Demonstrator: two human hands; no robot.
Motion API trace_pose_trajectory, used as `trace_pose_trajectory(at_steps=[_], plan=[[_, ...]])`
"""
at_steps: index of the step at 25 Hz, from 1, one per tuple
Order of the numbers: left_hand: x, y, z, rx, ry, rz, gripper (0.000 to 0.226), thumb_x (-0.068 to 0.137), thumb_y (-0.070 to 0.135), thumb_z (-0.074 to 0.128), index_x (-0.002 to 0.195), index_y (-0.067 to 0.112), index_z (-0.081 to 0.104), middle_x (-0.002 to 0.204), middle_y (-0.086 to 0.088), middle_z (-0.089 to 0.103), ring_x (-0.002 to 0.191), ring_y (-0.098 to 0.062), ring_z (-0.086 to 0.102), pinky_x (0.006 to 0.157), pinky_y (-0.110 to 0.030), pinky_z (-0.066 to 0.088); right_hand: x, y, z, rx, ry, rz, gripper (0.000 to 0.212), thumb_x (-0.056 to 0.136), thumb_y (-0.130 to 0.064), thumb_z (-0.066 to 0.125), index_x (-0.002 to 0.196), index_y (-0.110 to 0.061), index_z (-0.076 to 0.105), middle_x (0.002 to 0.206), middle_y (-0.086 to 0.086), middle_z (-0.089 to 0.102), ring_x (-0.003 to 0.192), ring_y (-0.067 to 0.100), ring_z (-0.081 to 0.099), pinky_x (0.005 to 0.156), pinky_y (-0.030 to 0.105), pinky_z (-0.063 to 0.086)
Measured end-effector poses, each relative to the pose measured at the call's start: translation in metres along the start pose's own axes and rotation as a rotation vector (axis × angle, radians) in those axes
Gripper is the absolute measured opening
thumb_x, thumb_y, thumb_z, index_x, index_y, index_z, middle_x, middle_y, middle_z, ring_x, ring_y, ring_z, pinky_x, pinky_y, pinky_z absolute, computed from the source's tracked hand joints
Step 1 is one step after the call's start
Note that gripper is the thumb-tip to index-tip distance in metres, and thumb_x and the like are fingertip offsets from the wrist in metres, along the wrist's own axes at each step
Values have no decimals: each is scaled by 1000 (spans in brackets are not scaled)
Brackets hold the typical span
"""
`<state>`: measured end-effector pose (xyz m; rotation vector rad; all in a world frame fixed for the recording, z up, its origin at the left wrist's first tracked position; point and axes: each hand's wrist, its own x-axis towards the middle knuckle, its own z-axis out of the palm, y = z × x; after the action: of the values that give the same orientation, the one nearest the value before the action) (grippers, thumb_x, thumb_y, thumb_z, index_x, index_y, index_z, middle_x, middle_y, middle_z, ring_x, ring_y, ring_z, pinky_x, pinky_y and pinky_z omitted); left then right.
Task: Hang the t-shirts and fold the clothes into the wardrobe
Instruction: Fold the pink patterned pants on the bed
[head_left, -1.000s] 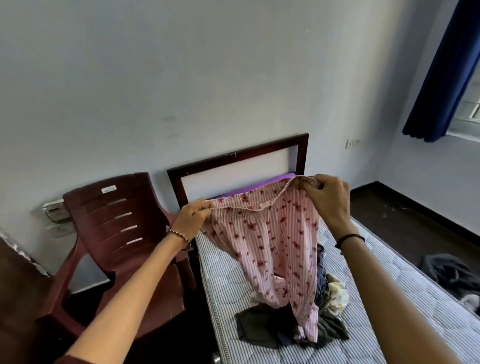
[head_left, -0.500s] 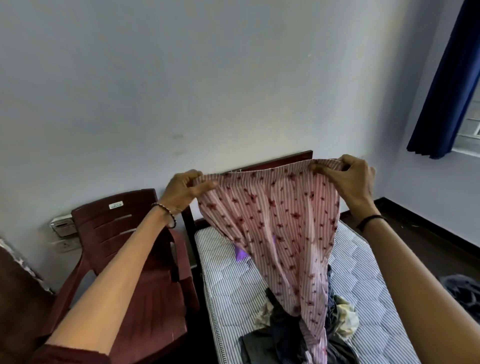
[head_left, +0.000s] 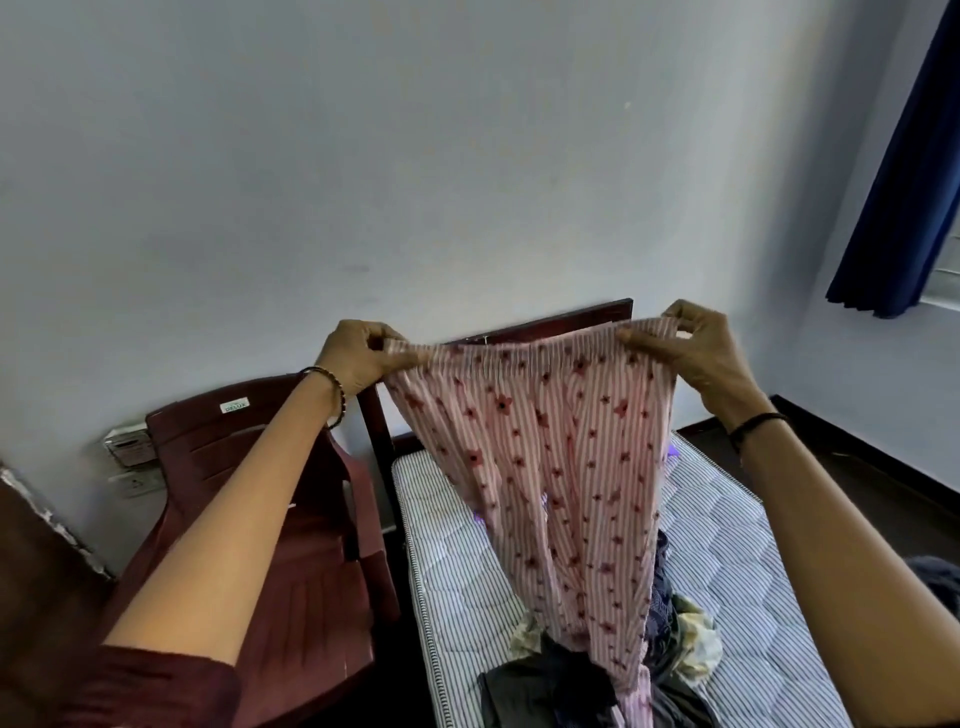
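Note:
A pink striped garment with dark red flowers (head_left: 545, 467) hangs stretched in the air above the bed. My left hand (head_left: 358, 358) pinches its top edge at the left corner. My right hand (head_left: 696, 348) grips the top edge at the right corner. The cloth's lower end trails down onto a heap of dark and pale clothes (head_left: 670, 654) lying on the striped mattress (head_left: 447, 545). The wardrobe is out of view.
A dark red plastic chair (head_left: 249, 467) stands left of the bed against the wall. The wooden headboard (head_left: 571, 322) is behind the garment. A blue curtain (head_left: 898, 182) hangs at the right. A dark cloth (head_left: 940, 577) lies on the floor at the right edge.
Both hands have risen and spread apart, pulling the garment's top edge taut. More of the cloth has lifted off the clothes heap.

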<state>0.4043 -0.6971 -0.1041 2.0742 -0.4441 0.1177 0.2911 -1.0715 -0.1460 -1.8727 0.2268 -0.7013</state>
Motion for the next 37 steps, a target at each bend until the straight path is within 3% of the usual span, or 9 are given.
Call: trace_pose_trajectory(at_steps=[8,12,16,20,23,26,30,35,37], plan=[[-18,-34,22,262,-155,-183,23,72,5,84,71,12,62,72,-9,62,69,-18,55,60,-24,44,-24,42,24,-121,-201,210,80,37,-67,95,80,-10,58,80,19,73,72,38,69,70,45,59],[-44,-23,61,-11,-198,-325,20,76,-4,78,78,11,66,52,-3,58,40,-10,55,43,-21,49,-45,39,56,-184,-187,56,15,83,-19,81,93,-20,69,74,19,71,51,13,63,53,24,51],[-52,-3,91,-290,-264,-392,9,81,-8,71,82,0,73,71,-15,69,59,-21,66,55,-33,61,-58,13,80,-142,-445,-57,35,89,2,51,78,-20,76,63,-1,70,55,7,58,58,26,48],[-54,7,111,-347,-218,-500,11,80,-10,69,88,-17,68,76,-23,71,57,-22,70,59,-30,61,-65,-7,98,-157,-663,-197,20,98,-21,65,87,-14,81,82,6,76,69,10,62,66,27,49],[-57,8,112,-355,-176,-529,17,80,-4,72,92,-16,69,79,-22,72,65,-22,70,71,-31,61,-69,-9,103,-400,-686,-336,39,78,-54,81,101,-22,81,91,-2,68,83,11,60,79,26,46],[-60,6,114,-511,-183,-583,23,84,-7,67,103,-20,64,84,-25,71,60,-24,70,68,-35,62,-69,-7,108,-538,-642,-475,27,80,-28,83,102,-13,81,84,9,65,81,23,58,74,36,40],[-68,-9,106,-35,-337,-334,14,92,8,60,99,11,72,80,-7,71,58,-18,65,53,-31,58,-60,-8,100,-477,-599,-504,13,78,-12,77,91,-13,82,77,5,65,71,20,57,66,36,41],[-69,-36,84,258,-535,-267,39,89,32,71,125,23,61,114,-5,66,94,-22,69,71,-38,61,-46,-19,80,-158,-540,-325,16,88,-26,80,78,-13,76,82,1,71,79,8,63,78,33,50],[-62,-30,70,322,-471,-77,30,86,41,73,112,27,67,111,0,70,103,-20,66,82,-34,56,-42,-15,72,-102,-499,-268,26,90,-38,77,82,-13,76,86,7,73,87,15,69,85,39,54]])
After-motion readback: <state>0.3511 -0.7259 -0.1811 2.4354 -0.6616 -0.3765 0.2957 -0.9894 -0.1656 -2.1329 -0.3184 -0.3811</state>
